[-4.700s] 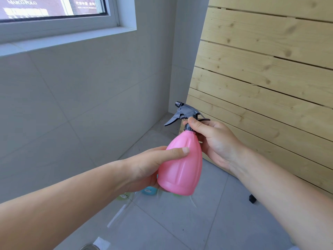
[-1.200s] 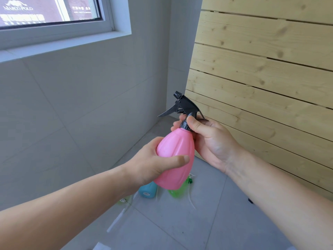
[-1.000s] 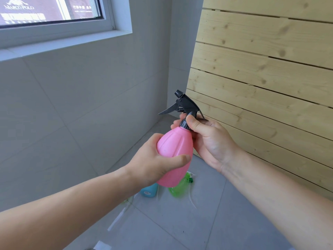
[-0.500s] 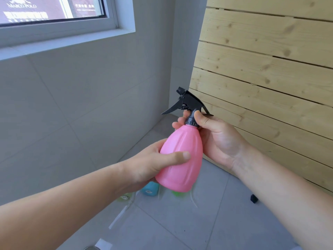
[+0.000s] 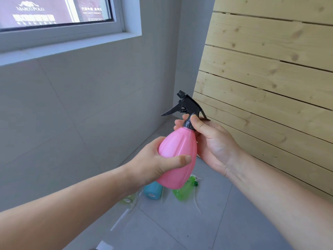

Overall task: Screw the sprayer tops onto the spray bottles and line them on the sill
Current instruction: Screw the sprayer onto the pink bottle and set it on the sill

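I hold a pink spray bottle (image 5: pixel 177 159) in mid-air, tilted slightly right. My left hand (image 5: pixel 153 165) wraps its belly, thumb across the front. A black sprayer top (image 5: pixel 186 107) sits on the neck, nozzle pointing left. My right hand (image 5: pixel 212 143) pinches the black collar under the sprayer with thumb and fingers. On the floor below lie a blue bottle (image 5: pixel 153 192) and a green bottle (image 5: pixel 183 189), both partly hidden by the pink one. The grey window sill (image 5: pixel 72 46) runs along the upper left.
A wooden slatted panel (image 5: pixel 270 78) leans against the wall on the right. A pale green bottle (image 5: pixel 127 200) and thin white tubes (image 5: pixel 197 204) lie on the grey tiled floor (image 5: pixel 180 228). The tiled wall (image 5: pixel 81 105) fills the left.
The bottle has shifted slightly and tilted in my hands. My right thumb and fingers have moved around the collar. The green bottle on the floor shows again below the pink one.
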`<state>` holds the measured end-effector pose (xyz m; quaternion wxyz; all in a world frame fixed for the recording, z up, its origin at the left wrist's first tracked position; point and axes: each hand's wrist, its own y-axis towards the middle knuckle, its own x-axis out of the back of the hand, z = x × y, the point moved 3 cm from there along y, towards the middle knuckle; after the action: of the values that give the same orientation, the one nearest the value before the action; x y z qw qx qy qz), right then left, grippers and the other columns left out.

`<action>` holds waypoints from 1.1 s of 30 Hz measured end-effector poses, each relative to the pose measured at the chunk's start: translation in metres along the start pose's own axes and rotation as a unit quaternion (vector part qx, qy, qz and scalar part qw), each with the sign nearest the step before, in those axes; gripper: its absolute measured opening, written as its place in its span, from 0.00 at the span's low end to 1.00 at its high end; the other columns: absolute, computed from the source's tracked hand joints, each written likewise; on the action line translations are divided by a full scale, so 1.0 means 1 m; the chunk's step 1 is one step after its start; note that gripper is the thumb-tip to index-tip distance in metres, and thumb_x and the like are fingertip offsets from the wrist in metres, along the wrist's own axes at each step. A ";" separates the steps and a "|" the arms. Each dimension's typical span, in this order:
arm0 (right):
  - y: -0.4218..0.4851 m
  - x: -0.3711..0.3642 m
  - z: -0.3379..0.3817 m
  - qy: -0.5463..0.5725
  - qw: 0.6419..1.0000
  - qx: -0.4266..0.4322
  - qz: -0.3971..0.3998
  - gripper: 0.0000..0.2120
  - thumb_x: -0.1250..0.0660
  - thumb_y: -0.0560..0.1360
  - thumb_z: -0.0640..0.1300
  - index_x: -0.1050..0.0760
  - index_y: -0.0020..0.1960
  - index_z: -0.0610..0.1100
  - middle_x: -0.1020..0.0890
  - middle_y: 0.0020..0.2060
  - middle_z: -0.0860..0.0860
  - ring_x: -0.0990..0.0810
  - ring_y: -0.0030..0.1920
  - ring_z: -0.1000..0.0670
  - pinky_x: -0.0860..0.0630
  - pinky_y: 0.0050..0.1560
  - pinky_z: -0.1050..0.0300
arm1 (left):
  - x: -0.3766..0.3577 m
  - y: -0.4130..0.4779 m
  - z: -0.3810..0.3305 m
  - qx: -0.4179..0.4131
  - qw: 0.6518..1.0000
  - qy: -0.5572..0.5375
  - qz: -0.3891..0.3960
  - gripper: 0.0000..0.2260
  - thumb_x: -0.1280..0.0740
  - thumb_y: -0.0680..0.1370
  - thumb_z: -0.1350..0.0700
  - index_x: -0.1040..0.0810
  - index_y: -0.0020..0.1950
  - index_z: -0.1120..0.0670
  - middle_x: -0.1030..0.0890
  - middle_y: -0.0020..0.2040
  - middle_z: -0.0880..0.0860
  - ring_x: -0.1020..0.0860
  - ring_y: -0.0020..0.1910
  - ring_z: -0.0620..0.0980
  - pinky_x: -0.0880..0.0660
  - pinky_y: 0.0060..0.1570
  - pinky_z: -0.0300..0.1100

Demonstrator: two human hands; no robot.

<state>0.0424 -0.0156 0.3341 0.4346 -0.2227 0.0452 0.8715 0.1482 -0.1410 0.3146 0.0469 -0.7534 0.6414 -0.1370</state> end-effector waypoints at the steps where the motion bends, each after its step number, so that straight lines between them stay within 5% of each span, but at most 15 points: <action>1: 0.001 0.000 0.001 -0.025 1.000 0.006 0.002 0.20 0.32 0.73 0.52 0.22 0.58 0.39 0.15 0.54 0.41 0.17 0.54 0.47 0.23 0.61 0.47 | 0.004 0.000 -0.003 -0.003 1.000 -0.009 -0.013 0.31 0.20 0.62 0.42 0.23 0.63 0.45 0.15 0.55 0.49 0.14 0.47 0.46 0.20 0.38 0.37; 4: 0.003 -0.006 0.003 -0.128 0.991 0.021 0.034 0.23 0.32 0.76 0.55 0.24 0.66 0.43 0.16 0.58 0.46 0.18 0.56 0.47 0.20 0.51 0.51 | 0.021 0.003 -0.014 -0.016 0.997 -0.052 -0.052 0.27 0.21 0.68 0.41 0.25 0.64 0.44 0.16 0.57 0.49 0.14 0.49 0.46 0.18 0.37 0.39; 7: 0.005 -0.017 0.000 -0.204 0.976 0.030 0.069 0.17 0.32 0.77 0.48 0.25 0.66 0.56 0.15 0.56 0.50 0.16 0.57 0.46 0.19 0.55 0.45 | 0.044 0.009 -0.020 -0.015 0.990 -0.113 -0.084 0.25 0.29 0.73 0.36 0.25 0.67 0.43 0.15 0.62 0.49 0.15 0.59 0.52 0.17 0.58 0.56; 11: 0.029 -0.049 0.009 -0.256 0.957 0.081 0.107 0.26 0.28 0.74 0.48 0.29 0.68 0.65 0.16 0.57 0.49 0.17 0.59 0.48 0.18 0.55 0.44 | 0.075 0.018 -0.036 -0.047 0.981 -0.147 -0.116 0.19 0.37 0.76 0.43 0.23 0.66 0.39 0.16 0.64 0.48 0.17 0.62 0.52 0.22 0.64 0.61; 15: 0.083 -0.087 0.043 -0.307 0.936 0.147 0.092 0.27 0.27 0.74 0.49 0.30 0.69 0.62 0.16 0.57 0.51 0.16 0.56 0.53 0.19 0.57 0.49 | 0.122 0.034 -0.079 -0.109 0.977 -0.115 -0.144 0.16 0.40 0.85 0.54 0.24 0.69 0.40 0.18 0.63 0.44 0.15 0.54 0.41 0.18 0.61 0.54; 20: 0.165 -0.146 0.086 -0.319 0.921 0.211 0.067 0.34 0.25 0.66 0.58 0.31 0.70 0.60 0.18 0.55 0.51 0.17 0.56 0.49 0.19 0.57 0.44 | 0.192 0.068 -0.139 -0.165 0.962 -0.031 -0.216 0.16 0.37 0.85 0.51 0.28 0.73 0.46 0.18 0.62 0.48 0.18 0.57 0.45 0.23 0.57 0.43; 26: 0.259 -0.202 0.107 -0.313 0.921 0.222 0.071 0.38 0.27 0.60 0.64 0.31 0.69 0.59 0.18 0.57 0.48 0.16 0.55 0.47 0.20 0.58 0.44 | 0.267 0.114 -0.182 -0.162 0.944 0.022 -0.287 0.21 0.33 0.81 0.49 0.29 0.74 0.51 0.19 0.65 0.55 0.18 0.61 0.55 0.24 0.68 0.58; 33: 0.312 -0.224 0.096 -0.320 0.921 0.204 0.085 0.29 0.27 0.73 0.51 0.31 0.72 0.54 0.19 0.55 0.51 0.18 0.51 0.54 0.26 0.44 0.60 | 0.310 0.148 -0.174 -0.151 0.935 0.037 -0.318 0.25 0.34 0.76 0.46 0.25 0.72 0.52 0.17 0.62 0.56 0.17 0.59 0.58 0.21 0.65 0.58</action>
<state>-0.1161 -0.3472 0.4797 0.3865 0.1660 0.0997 0.9017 0.0037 -0.4517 0.4902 -0.1373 -0.9106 0.3827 -0.0739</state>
